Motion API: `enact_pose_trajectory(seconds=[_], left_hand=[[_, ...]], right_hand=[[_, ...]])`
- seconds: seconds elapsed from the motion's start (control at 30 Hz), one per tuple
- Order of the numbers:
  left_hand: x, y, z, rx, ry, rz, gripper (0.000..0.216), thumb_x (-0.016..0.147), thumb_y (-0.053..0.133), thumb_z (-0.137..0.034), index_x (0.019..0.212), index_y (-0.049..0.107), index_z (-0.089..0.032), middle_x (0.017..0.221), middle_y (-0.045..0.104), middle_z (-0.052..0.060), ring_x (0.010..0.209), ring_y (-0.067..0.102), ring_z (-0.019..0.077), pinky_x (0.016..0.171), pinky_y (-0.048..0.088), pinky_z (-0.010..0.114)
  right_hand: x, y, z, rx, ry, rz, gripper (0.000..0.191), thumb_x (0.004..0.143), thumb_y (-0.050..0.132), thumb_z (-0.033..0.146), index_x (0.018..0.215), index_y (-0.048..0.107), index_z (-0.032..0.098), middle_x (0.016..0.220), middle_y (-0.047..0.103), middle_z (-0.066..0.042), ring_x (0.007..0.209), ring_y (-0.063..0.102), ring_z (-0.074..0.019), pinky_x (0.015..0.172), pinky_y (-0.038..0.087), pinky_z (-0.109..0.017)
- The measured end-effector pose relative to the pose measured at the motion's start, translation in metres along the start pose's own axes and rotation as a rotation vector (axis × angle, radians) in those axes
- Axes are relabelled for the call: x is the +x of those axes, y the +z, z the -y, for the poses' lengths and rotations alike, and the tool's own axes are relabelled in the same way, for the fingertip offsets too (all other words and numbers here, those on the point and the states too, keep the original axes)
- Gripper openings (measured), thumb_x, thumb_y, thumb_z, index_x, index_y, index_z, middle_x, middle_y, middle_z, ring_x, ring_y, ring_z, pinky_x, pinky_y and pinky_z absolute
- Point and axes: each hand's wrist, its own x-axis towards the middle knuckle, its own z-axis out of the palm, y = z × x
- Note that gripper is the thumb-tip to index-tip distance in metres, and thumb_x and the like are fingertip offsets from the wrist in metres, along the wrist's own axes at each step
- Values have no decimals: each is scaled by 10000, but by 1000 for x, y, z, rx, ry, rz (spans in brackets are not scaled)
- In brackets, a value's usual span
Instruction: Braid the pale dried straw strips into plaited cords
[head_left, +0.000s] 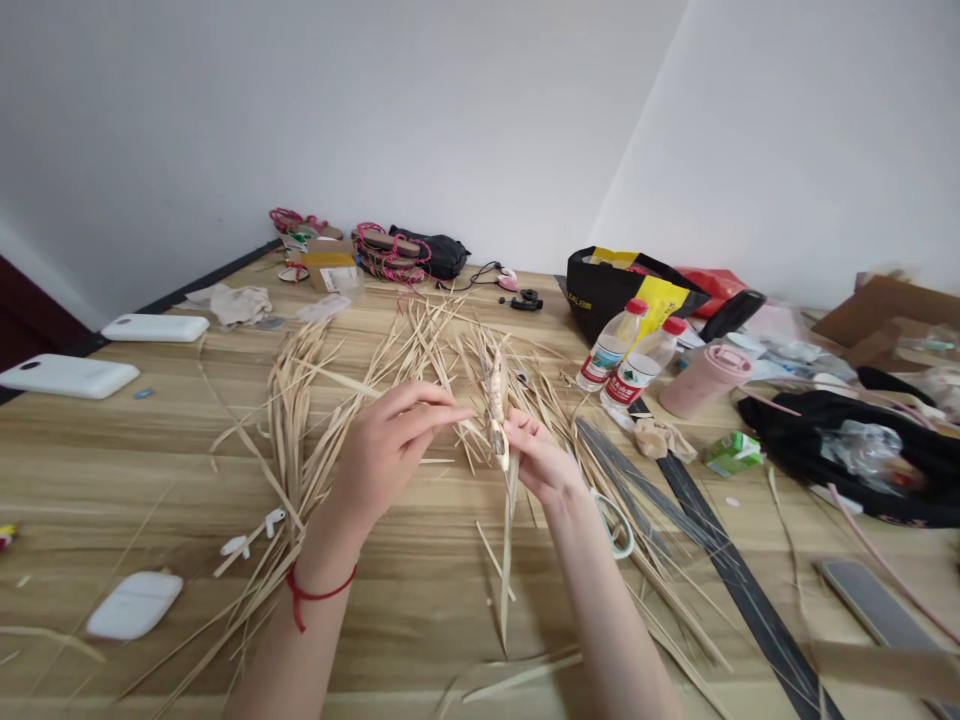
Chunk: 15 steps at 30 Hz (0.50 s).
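Note:
My right hand (534,452) pinches a slim woven straw piece (495,405), held upright above the table, with a long flat strip hanging below it. To its left, my left hand (401,440) is closed, its thumb and forefinger pressed together on the tip of a pale straw strip (466,420) beside the woven piece. A red cord is tied round my left wrist. Loose straw strips (292,400) lie in bunches behind and on both sides of my hands. Scissors with a pale green handle (616,525) rest by my right forearm, partly hidden.
Two water bottles (613,345) and a pink cup (705,380) stand at the right, before a black and yellow bag (626,290). White earphones (236,546) and their case (135,605) lie at left. A phone (877,600) lies at right. Sandals (390,255) sit by the wall.

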Motion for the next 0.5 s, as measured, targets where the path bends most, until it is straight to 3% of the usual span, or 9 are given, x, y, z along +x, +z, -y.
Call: enact_pose_trajectory(seconds=[0.2,0.33,0.4,0.5], left_hand=[[3,2,-4,46,-61,-158,202,793,661,-224,982,685,-288,1144,627,27,1006,610,191,923,489,365],[3,4,1,25,-242,-351,709,633,800,-312,1276,505,-284,1448,356,91,1300,396,310,1049,387,471],[1,6,6,-107,-367,-387,885,605,815,-327,1371,375,-284,1472,313,130,1272,438,315,1001,438,470],[-3,8,13,-459,-616,-219,729,692,740,-369,1332,418,-230,1263,560,160,954,662,253,785,572,412]], right_hand=[[-8,-1,11,-134,-66,14,341,553,830,356,558,533,188,585,642,32,516,568,-101,535,467,-233],[-12,2,17,-234,-126,-5,283,588,819,299,580,559,188,592,659,27,547,594,-107,573,483,-241],[-12,3,18,-270,-142,-17,273,592,817,293,591,566,187,605,664,26,551,593,-106,572,478,-240],[-11,2,15,-304,-159,-25,284,582,821,311,595,566,187,626,666,20,558,589,-109,561,460,-239]])
